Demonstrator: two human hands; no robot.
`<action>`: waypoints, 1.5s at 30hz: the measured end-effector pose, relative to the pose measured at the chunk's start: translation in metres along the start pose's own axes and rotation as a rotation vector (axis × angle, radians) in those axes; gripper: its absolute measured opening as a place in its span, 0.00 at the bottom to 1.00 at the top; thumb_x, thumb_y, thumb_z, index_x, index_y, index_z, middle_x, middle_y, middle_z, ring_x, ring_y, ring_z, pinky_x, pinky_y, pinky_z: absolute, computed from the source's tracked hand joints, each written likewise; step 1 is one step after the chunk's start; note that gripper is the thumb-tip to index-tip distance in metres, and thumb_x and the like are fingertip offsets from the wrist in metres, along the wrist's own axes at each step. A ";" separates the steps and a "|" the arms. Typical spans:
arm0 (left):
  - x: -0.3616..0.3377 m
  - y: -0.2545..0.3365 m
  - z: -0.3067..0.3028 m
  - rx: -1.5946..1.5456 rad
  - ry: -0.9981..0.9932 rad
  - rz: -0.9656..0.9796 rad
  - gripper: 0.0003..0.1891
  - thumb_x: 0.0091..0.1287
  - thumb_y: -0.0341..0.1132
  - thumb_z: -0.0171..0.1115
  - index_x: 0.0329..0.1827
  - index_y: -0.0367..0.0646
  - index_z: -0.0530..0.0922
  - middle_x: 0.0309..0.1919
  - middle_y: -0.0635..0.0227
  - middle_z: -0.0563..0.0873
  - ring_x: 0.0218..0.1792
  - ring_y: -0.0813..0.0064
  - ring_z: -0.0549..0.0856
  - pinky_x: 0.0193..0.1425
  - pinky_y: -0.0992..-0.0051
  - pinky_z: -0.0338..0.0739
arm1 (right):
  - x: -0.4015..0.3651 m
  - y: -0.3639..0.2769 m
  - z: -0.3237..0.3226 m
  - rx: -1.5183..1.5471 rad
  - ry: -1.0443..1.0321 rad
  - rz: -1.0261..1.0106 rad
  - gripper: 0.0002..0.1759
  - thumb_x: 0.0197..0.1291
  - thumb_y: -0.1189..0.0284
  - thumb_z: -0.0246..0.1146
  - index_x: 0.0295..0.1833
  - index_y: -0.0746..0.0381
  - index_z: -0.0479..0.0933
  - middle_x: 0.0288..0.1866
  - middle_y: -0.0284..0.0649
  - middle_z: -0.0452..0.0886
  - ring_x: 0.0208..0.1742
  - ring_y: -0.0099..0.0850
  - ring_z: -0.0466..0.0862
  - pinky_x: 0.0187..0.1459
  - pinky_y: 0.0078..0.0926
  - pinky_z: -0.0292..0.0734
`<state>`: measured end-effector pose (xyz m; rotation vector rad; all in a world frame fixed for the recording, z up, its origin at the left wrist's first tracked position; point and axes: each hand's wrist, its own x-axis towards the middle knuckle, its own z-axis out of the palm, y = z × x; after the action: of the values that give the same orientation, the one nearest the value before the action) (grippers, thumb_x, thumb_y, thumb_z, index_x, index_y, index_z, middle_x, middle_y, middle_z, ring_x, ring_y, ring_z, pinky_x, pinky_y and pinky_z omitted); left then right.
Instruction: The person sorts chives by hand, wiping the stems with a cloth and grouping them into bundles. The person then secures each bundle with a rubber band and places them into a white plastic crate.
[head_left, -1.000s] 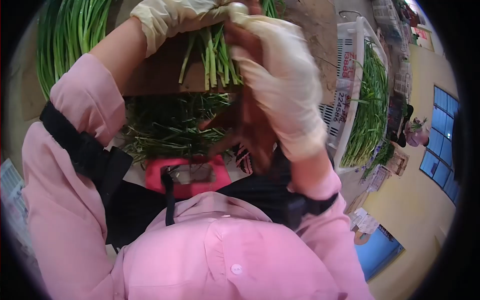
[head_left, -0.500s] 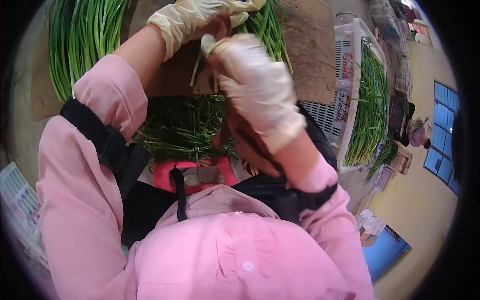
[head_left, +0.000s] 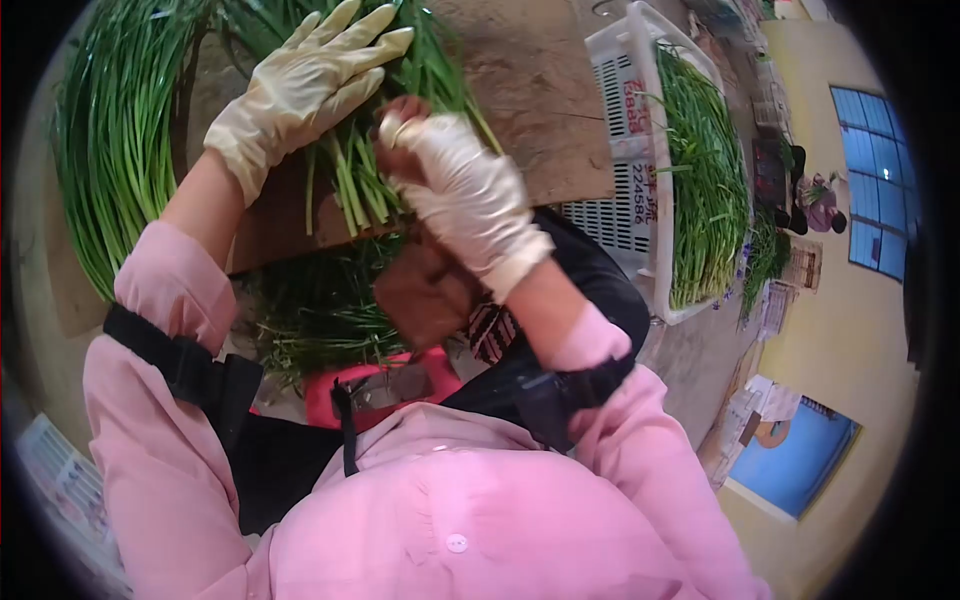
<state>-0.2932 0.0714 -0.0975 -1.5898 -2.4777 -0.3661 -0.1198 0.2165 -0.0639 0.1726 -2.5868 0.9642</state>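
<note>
My left hand (head_left: 305,90), in a pale rubber glove, lies with fingers spread on a bunch of long green chives (head_left: 360,185). Their pale cut-looking ends point toward me near the edge of a brown board (head_left: 535,150). Just right of the bunch, my right hand (head_left: 465,185), also gloved, is closed around a brown handle. Below that hand shows a broad, rusty-brown blade, which looks like a cleaver (head_left: 425,290); part of it is hidden by the hand. A larger pile of chives (head_left: 130,140) lies at the board's left.
Loose green trimmings (head_left: 320,310) lie below the board's near edge, above a pink-red stool or container (head_left: 375,385). To the right stands a white plastic crate (head_left: 655,190) filled with greens (head_left: 700,180). Another person (head_left: 822,205) is far off at the right.
My left hand has moved down and left, opening flat over the chives. The right hand has shifted down and left, still closed. The whole view has also shifted.
</note>
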 end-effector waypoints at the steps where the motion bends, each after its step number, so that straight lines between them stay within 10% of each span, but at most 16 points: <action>1: 0.000 -0.002 0.001 -0.001 -0.010 0.003 0.27 0.78 0.46 0.45 0.79 0.56 0.65 0.81 0.65 0.60 0.81 0.56 0.56 0.84 0.60 0.46 | -0.015 0.003 0.006 0.011 -0.028 0.019 0.15 0.58 0.77 0.68 0.50 0.55 0.79 0.46 0.43 0.81 0.44 0.47 0.83 0.40 0.43 0.80; 6: 0.002 -0.005 -0.005 -0.030 -0.047 -0.003 0.26 0.79 0.45 0.44 0.79 0.55 0.65 0.81 0.65 0.60 0.81 0.55 0.55 0.84 0.59 0.45 | -0.082 -0.027 -0.042 0.018 -0.321 0.319 0.09 0.58 0.75 0.71 0.44 0.55 0.81 0.39 0.44 0.80 0.42 0.46 0.84 0.40 0.41 0.81; 11: 0.005 0.010 -0.037 -0.345 -0.047 -0.047 0.23 0.78 0.39 0.50 0.75 0.49 0.70 0.77 0.59 0.68 0.80 0.53 0.60 0.83 0.57 0.50 | -0.038 -0.020 -0.084 -0.101 0.156 0.264 0.22 0.53 0.78 0.73 0.55 0.57 0.81 0.48 0.43 0.84 0.49 0.45 0.85 0.49 0.36 0.82; 13: 0.014 0.025 -0.063 -0.407 0.277 0.299 0.20 0.75 0.26 0.53 0.69 0.36 0.74 0.69 0.56 0.78 0.75 0.52 0.69 0.81 0.60 0.54 | -0.011 0.002 -0.086 -0.140 0.244 0.245 0.22 0.55 0.72 0.72 0.57 0.55 0.80 0.49 0.43 0.82 0.49 0.45 0.85 0.47 0.39 0.82; 21: 0.060 0.053 -0.019 -0.037 -0.236 0.005 0.29 0.70 0.35 0.54 0.76 0.53 0.69 0.79 0.61 0.64 0.80 0.51 0.59 0.83 0.54 0.48 | -0.003 0.029 -0.028 -0.272 -0.056 0.371 0.14 0.69 0.67 0.57 0.58 0.55 0.75 0.46 0.48 0.79 0.41 0.44 0.86 0.37 0.44 0.82; 28: 0.057 0.048 -0.007 -0.131 -0.157 -0.010 0.21 0.70 0.34 0.55 0.66 0.52 0.79 0.75 0.63 0.72 0.79 0.55 0.63 0.84 0.57 0.49 | -0.056 0.006 -0.064 -0.151 -0.275 0.345 0.11 0.65 0.71 0.57 0.52 0.56 0.77 0.43 0.46 0.78 0.39 0.44 0.87 0.37 0.44 0.84; 34: 0.057 0.047 -0.006 -0.175 -0.123 -0.001 0.19 0.72 0.39 0.54 0.63 0.51 0.81 0.73 0.61 0.74 0.78 0.53 0.65 0.83 0.55 0.50 | -0.009 0.012 -0.056 -0.121 0.117 0.287 0.14 0.65 0.71 0.59 0.55 0.59 0.77 0.43 0.46 0.79 0.41 0.43 0.86 0.39 0.40 0.83; 43: 0.056 0.050 -0.011 -0.259 -0.112 -0.037 0.16 0.70 0.34 0.56 0.58 0.51 0.83 0.73 0.61 0.74 0.78 0.55 0.65 0.84 0.58 0.49 | -0.063 -0.007 -0.038 -0.001 -0.268 0.336 0.12 0.64 0.71 0.59 0.53 0.55 0.77 0.43 0.51 0.79 0.43 0.47 0.86 0.39 0.44 0.83; 45: 0.055 0.048 -0.013 -0.257 -0.133 -0.021 0.16 0.70 0.34 0.56 0.59 0.51 0.83 0.74 0.61 0.73 0.78 0.55 0.64 0.84 0.58 0.49 | -0.054 -0.009 -0.036 0.067 0.010 0.264 0.12 0.66 0.70 0.59 0.53 0.56 0.78 0.43 0.51 0.80 0.43 0.50 0.86 0.40 0.44 0.82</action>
<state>-0.2716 0.1347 -0.0648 -1.7347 -2.6374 -0.6234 -0.0572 0.2321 -0.0537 -0.1607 -2.6143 1.1391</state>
